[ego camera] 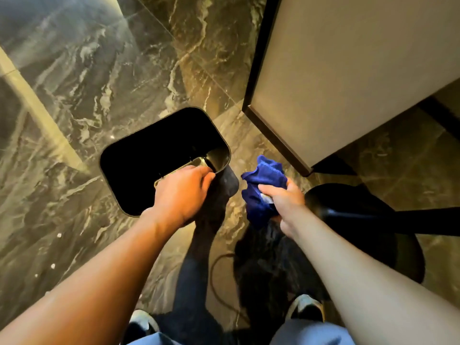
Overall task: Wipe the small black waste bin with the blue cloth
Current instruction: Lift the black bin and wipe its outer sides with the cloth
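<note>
Left hand (183, 192) gripping black bin (129, 168) rim, right hand (283, 202) clutching blue cloth (261, 185) beside it

No text, brand, number or sign can be read anywhere. A small white tag (266, 199) shows on the bunched blue cloth (263, 180), but any print on it is too blurred to read.

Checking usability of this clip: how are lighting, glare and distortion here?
Head view: dim warm light, glare on the marble floor; waste bin interior is pure black, without detail; wide-angle stretching at the edges; left hand, right hand and blue cloth reasonably sharp.
</note>
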